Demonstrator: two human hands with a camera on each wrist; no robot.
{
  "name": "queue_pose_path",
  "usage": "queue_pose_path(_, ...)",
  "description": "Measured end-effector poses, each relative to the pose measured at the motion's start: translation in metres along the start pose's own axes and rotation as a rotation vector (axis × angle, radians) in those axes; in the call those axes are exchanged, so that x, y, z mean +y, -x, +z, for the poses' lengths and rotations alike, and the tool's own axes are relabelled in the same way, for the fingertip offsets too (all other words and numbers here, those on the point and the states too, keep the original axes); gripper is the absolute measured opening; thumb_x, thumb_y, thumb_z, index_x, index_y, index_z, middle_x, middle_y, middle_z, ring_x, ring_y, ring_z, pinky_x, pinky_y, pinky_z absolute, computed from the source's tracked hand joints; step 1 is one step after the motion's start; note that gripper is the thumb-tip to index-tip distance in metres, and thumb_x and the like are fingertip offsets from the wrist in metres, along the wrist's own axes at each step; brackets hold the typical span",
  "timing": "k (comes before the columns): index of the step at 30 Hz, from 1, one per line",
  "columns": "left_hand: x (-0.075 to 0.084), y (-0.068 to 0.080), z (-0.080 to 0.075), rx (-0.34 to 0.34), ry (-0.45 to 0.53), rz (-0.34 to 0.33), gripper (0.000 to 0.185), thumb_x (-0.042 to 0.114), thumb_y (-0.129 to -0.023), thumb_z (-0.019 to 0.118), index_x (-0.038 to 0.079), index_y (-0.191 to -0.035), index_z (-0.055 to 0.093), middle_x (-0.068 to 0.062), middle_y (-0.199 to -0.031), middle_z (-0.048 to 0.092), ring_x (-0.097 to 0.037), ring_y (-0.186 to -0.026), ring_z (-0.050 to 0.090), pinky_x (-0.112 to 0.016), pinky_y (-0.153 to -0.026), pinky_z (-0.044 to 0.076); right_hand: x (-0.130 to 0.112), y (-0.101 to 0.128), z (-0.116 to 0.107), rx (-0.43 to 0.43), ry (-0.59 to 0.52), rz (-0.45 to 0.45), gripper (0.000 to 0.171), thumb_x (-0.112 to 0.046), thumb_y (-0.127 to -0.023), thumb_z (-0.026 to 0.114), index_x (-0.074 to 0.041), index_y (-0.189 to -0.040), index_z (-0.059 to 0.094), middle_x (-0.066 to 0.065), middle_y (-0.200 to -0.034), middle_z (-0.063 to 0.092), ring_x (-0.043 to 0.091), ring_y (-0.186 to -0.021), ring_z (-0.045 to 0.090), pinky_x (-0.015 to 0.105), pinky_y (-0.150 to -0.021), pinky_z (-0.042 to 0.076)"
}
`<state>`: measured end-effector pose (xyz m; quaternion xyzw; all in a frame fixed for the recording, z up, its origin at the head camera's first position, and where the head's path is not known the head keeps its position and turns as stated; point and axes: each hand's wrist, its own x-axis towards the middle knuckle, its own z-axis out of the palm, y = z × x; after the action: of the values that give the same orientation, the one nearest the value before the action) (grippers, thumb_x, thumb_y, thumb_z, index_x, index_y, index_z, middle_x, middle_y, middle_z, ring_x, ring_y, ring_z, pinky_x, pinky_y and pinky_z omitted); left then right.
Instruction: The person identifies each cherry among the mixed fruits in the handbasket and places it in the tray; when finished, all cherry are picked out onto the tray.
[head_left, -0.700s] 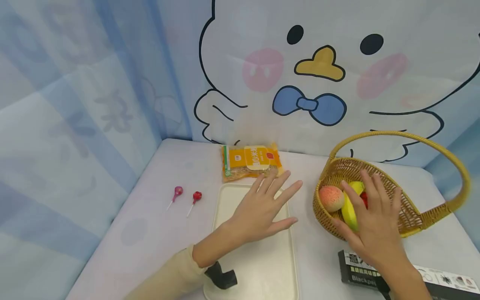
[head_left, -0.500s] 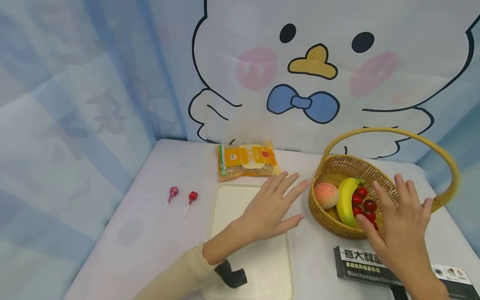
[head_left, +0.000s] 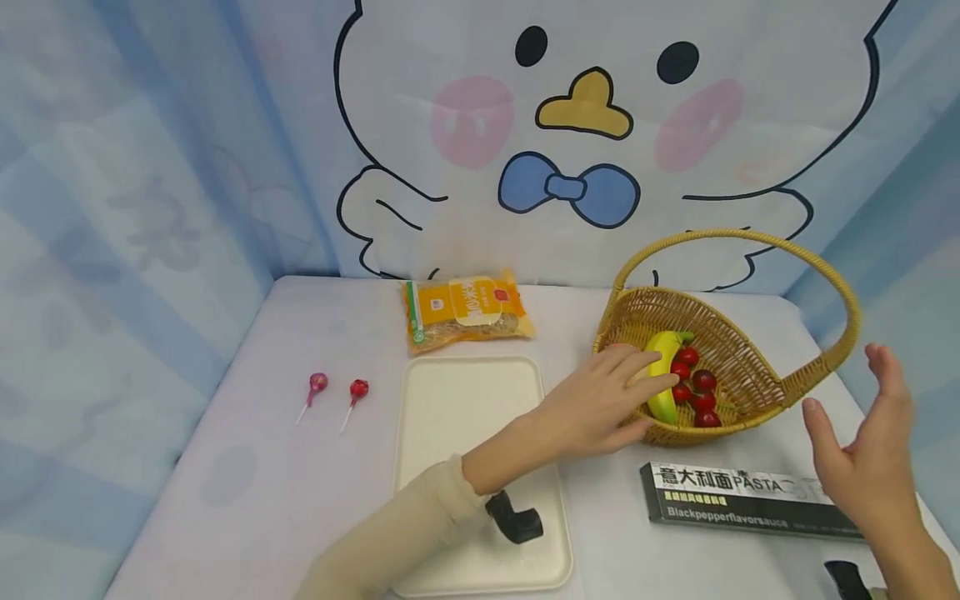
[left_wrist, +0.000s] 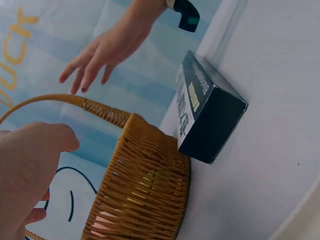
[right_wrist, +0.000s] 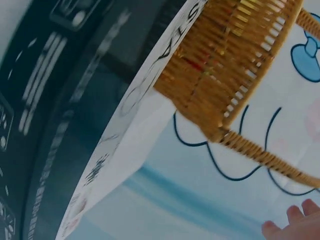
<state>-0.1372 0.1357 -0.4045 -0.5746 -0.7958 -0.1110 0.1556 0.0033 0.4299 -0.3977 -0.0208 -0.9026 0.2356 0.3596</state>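
Note:
My left hand [head_left: 600,404] reaches over the near left rim of the wicker basket [head_left: 738,354], fingers extended, holding nothing. Inside the basket lie a banana [head_left: 662,404] and several red cherries [head_left: 703,400]. The peach seen earlier is hidden behind this hand. To the right of the basket, my right hand [head_left: 870,454] is raised with thumb and fingers apart, nothing in it. In front of the basket lies a black and white pasta box [head_left: 750,504]. The left wrist view shows the left hand [left_wrist: 30,170] beside the basket wall [left_wrist: 140,190], with the right hand [left_wrist: 112,50] beyond the handle.
A cream tray [head_left: 457,392] lies under the left forearm. Behind it is an orange-labelled food packet [head_left: 468,310]. Two lollipops, one pink [head_left: 318,383] and one red [head_left: 359,390], lie on the left of the white table [head_left: 240,492]. A printed curtain hangs behind.
My left hand has moved right, from over the tray to the basket's left rim. My right hand has moved right, off the basket and past it. The head view has shifted too.

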Motion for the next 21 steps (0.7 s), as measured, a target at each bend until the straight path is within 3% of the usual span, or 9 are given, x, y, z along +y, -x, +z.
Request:
queue_pose_path(2,0.002,-0.01,0.005,-0.029,0.019,0.007,0.055,0.04,-0.107,0.056,0.023,-0.159,0.048,-0.006,-0.166,0.046,-0.02,-0.152,0.043,-0.034,-0.132,0.03,0.007,-0.002,-0.002,-0.002,-0.013,0.025,0.077,-0.02,-0.107,0.056,-0.009,-0.171,0.015,0.024,-0.175,0.023,0.027,-0.166,0.018,0.042,-0.138,0.008)
queue_pose_path(4,0.004,-0.019,0.01,-0.046,0.034,0.011,0.055,0.038,-0.106,0.057,0.022,-0.158,0.049,-0.007,-0.167,0.045,-0.02,-0.151,0.046,-0.032,-0.13,0.032,0.011,-0.005,-0.003,-0.01,-0.002,0.038,0.078,-0.011,-0.105,0.058,-0.01,-0.171,0.018,0.026,-0.173,0.028,0.031,-0.165,0.023,0.039,-0.138,0.009)
queue_pose_path(9,0.01,-0.037,0.017,-0.081,0.085,-0.008,0.054,0.037,-0.107,0.055,0.024,-0.159,0.048,-0.008,-0.17,0.04,-0.02,-0.151,0.047,-0.028,-0.125,0.039,0.015,-0.012,-0.002,-0.054,0.041,0.042,0.069,-0.009,-0.107,0.056,-0.009,-0.169,0.026,0.037,-0.162,0.039,0.055,-0.155,0.032,0.059,-0.136,0.014)
queue_pose_path(11,0.012,-0.043,0.018,-0.1,0.11,-0.021,0.053,0.039,-0.108,0.054,0.025,-0.159,0.048,-0.007,-0.171,0.038,-0.019,-0.152,0.047,-0.027,-0.124,0.04,0.017,-0.015,-0.001,-0.074,0.056,0.066,0.065,-0.009,-0.108,0.055,-0.01,-0.168,0.03,0.038,-0.158,0.044,0.055,-0.154,0.034,0.063,-0.134,0.016)
queue_pose_path(13,0.013,-0.049,0.018,-0.118,0.13,-0.031,0.052,0.039,-0.109,0.054,0.026,-0.159,0.048,-0.006,-0.171,0.039,-0.019,-0.15,0.048,-0.026,-0.122,0.042,0.019,-0.018,0.001,-0.085,0.067,0.09,0.062,-0.008,-0.108,0.054,-0.011,-0.167,0.035,0.037,-0.155,0.048,0.047,-0.156,0.036,0.055,-0.136,0.018)
queue_pose_path(16,0.014,-0.059,0.02,-0.158,0.152,-0.034,0.052,0.039,-0.109,0.055,0.027,-0.159,0.048,-0.005,-0.17,0.039,-0.016,-0.145,0.051,-0.023,-0.115,0.046,0.023,-0.021,0.001,-0.097,0.085,0.139,0.059,-0.01,-0.11,0.053,-0.017,-0.167,0.036,0.028,-0.159,0.051,0.02,-0.161,0.036,0.031,-0.135,0.017)
queue_pose_path(20,0.017,-0.075,0.026,-0.249,0.201,-0.04,0.052,0.042,-0.109,0.057,0.031,-0.159,0.048,-0.001,-0.17,0.036,-0.013,-0.143,0.049,-0.018,-0.107,0.048,0.026,-0.023,-0.001,-0.092,0.09,0.161,0.059,-0.013,-0.112,0.053,-0.025,-0.167,0.036,-0.021,-0.163,0.046,-0.01,-0.154,0.034,0.016,-0.128,0.016)
queue_pose_path(21,0.018,-0.078,0.028,-0.271,0.219,-0.044,0.052,0.042,-0.109,0.058,0.033,-0.158,0.048,0.0,-0.169,0.036,-0.012,-0.143,0.048,-0.017,-0.107,0.047,0.026,-0.023,-0.001,-0.093,0.093,0.166,0.059,-0.014,-0.112,0.053,-0.025,-0.167,0.037,-0.021,-0.162,0.047,-0.008,-0.154,0.035,0.017,-0.129,0.017)
